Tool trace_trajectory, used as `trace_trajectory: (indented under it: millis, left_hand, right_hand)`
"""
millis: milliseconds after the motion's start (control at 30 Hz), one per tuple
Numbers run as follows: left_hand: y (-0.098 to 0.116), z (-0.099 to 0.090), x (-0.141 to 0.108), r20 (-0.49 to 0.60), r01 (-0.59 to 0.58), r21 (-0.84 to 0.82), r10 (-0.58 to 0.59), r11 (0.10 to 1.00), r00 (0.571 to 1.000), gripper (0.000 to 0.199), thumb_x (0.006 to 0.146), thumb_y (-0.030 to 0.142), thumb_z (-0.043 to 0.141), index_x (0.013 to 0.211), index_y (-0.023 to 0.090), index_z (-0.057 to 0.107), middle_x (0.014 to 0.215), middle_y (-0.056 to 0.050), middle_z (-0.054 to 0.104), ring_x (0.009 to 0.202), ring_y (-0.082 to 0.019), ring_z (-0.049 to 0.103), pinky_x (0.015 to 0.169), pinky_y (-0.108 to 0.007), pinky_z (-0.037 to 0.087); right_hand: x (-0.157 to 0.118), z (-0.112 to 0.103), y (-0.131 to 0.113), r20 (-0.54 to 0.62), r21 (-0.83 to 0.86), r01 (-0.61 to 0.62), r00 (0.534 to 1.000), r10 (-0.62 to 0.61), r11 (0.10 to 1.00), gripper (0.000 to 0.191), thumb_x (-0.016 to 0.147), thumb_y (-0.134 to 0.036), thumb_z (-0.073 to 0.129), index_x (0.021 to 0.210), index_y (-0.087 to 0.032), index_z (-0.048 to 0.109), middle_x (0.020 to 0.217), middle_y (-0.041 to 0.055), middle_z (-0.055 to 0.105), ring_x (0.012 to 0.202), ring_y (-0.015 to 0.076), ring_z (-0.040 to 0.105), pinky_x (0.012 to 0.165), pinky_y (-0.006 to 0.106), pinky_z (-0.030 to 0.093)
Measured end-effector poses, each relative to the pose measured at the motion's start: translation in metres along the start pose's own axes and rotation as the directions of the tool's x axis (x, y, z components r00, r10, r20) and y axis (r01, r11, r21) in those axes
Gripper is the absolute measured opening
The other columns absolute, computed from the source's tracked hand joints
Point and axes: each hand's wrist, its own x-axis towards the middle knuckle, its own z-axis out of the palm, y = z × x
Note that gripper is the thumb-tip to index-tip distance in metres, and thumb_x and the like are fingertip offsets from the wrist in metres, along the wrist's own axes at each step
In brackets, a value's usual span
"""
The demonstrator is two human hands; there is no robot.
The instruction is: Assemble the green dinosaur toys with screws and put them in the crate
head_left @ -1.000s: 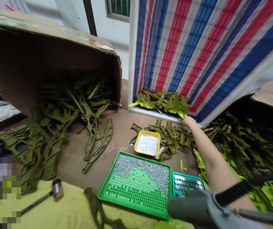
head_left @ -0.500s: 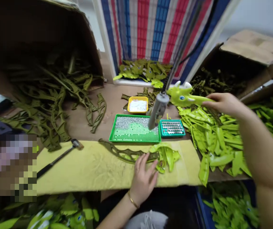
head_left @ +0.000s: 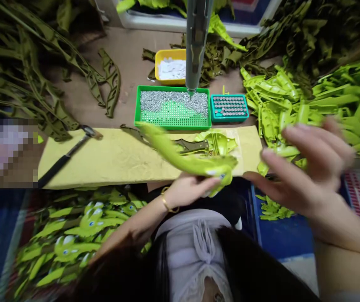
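Observation:
My left hand [head_left: 195, 188] grips a bright green animal-shaped shell [head_left: 180, 157] by its head end, its long curved part reaching up and left over the yellow pad [head_left: 104, 159]. Beneath it on the pad, partly covered, lie a dark olive toothed strip [head_left: 192, 146] and another bright green shell piece [head_left: 219, 142]. To the right, above the front edge of the table, my right hand [head_left: 306, 167] is raised with its fingers spread and nothing in them, blurred by motion.
A grey electric screwdriver [head_left: 195, 46] hangs over the green screw tray [head_left: 173, 126]. Beside it are a teal tray [head_left: 229, 120] and a yellow bowl [head_left: 170, 79]. A hammer [head_left: 69, 153] lies left. Olive strips [head_left: 41, 63] pile left, green shells [head_left: 280, 113] right, finished-looking pieces [head_left: 82, 226] below.
The green animal-shaped shell went from my right hand to my left, above the pad. My left hand left the olive strip; my right hand came nearer and opened. The view tilted down.

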Motion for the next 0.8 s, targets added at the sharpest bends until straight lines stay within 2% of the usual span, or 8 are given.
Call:
trace_trajectory:
  millis: [67, 167, 233, 333, 433, 533, 633, 800]
  left_hand:
    - [-0.014, -0.015, -0.009, -0.107, 0.033, -0.119, -0.046, 0.992, 0.993, 0.038, 0.086, 0.047, 0.062, 0.108, 0.016, 0.071, 0.111, -0.009, 0.073, 0.106, -0.024, 0.068, 0.100, -0.041, 0.052]
    - [-0.022, -0.023, -0.009, -0.277, 0.028, -0.243, -0.097, 0.970, 0.956, 0.041, 0.079, 0.045, 0.072, 0.107, 0.015, 0.069, 0.106, -0.009, 0.074, 0.113, -0.025, 0.064, 0.107, -0.042, 0.047]
    - [-0.022, -0.018, -0.005, -0.306, 0.027, -0.294, -0.121, 0.955, 0.944, 0.043, 0.077, 0.046, 0.074, 0.107, 0.016, 0.069, 0.103, -0.008, 0.074, 0.115, -0.026, 0.063, 0.109, -0.043, 0.045]
    - [-0.020, -0.009, 0.000, -0.300, 0.024, -0.391, -0.152, 0.920, 0.942, 0.042, 0.078, 0.049, 0.071, 0.103, 0.016, 0.067, 0.100, -0.008, 0.074, 0.112, -0.025, 0.065, 0.105, -0.042, 0.049]
    - [-0.025, -0.019, -0.002, -0.306, 0.067, -0.411, -0.207, 0.909, 0.929, 0.043, 0.071, 0.043, 0.079, 0.102, 0.017, 0.063, 0.095, -0.006, 0.074, 0.094, -0.022, 0.071, 0.090, -0.037, 0.058]
    - [-0.037, -0.045, -0.009, -0.417, 0.160, -0.470, -0.378, 0.868, 0.827, 0.044, 0.066, 0.034, 0.081, 0.098, 0.018, 0.056, 0.080, -0.003, 0.073, 0.069, -0.017, 0.071, 0.070, -0.030, 0.060]
    - [-0.047, -0.065, -0.014, -0.466, 0.187, -0.546, -0.482, 0.816, 0.742, 0.035, 0.072, 0.031, 0.075, 0.096, 0.018, 0.053, 0.075, -0.004, 0.072, 0.069, -0.017, 0.071, 0.074, -0.031, 0.059]
    - [-0.049, -0.068, -0.013, -0.448, 0.199, -0.586, -0.519, 0.785, 0.728, 0.035, 0.073, 0.029, 0.073, 0.098, 0.018, 0.051, 0.075, -0.005, 0.072, 0.076, -0.020, 0.073, 0.083, -0.037, 0.058]
  right_hand:
    - [-0.002, 0.034, 0.033, 0.035, 0.027, 0.106, 0.994, -0.107, 0.994, 0.080, 0.075, -0.058, 0.068, 0.146, -0.040, 0.035, 0.149, 0.0040, 0.042, 0.140, 0.0343, 0.038, 0.115, 0.061, 0.036]
    - [0.000, 0.081, 0.058, 0.142, 0.114, 0.167, 0.973, -0.183, 0.979, 0.083, 0.086, -0.050, 0.058, 0.154, -0.030, 0.015, 0.155, 0.0098, 0.033, 0.142, 0.0318, 0.035, 0.114, 0.058, 0.038]
    - [0.004, 0.097, 0.057, 0.121, 0.124, 0.169, 0.975, -0.184, 0.978, 0.084, 0.085, -0.047, 0.058, 0.154, -0.028, 0.012, 0.152, 0.0111, 0.036, 0.139, 0.0314, 0.038, 0.114, 0.057, 0.038]
    - [0.012, 0.096, 0.051, 0.047, 0.061, 0.195, 0.979, -0.198, 0.979, 0.084, 0.081, -0.045, 0.059, 0.152, -0.028, 0.018, 0.149, 0.0107, 0.038, 0.136, 0.0321, 0.040, 0.113, 0.056, 0.037]
    - [0.021, 0.082, 0.063, -0.006, -0.054, 0.151, 0.988, -0.152, 0.987, 0.075, 0.081, -0.045, 0.054, 0.150, -0.029, 0.027, 0.149, 0.0086, 0.038, 0.138, 0.0337, 0.037, 0.114, 0.057, 0.034]
    - [0.026, 0.073, 0.088, -0.037, -0.177, 0.066, 0.997, -0.074, 0.982, 0.071, 0.082, -0.047, 0.052, 0.147, -0.028, 0.034, 0.148, 0.0084, 0.040, 0.137, 0.0365, 0.037, 0.112, 0.060, 0.033]
    - [0.030, 0.075, 0.107, -0.004, -0.226, 0.080, 0.997, -0.083, 0.971, 0.068, 0.082, -0.047, 0.051, 0.145, -0.024, 0.039, 0.143, 0.0096, 0.046, 0.131, 0.0347, 0.044, 0.109, 0.058, 0.036]
    - [0.032, 0.088, 0.115, 0.020, -0.233, 0.104, 0.995, -0.102, 0.967, 0.069, 0.081, -0.049, 0.050, 0.145, -0.023, 0.040, 0.142, 0.0099, 0.047, 0.130, 0.0340, 0.045, 0.108, 0.058, 0.037]
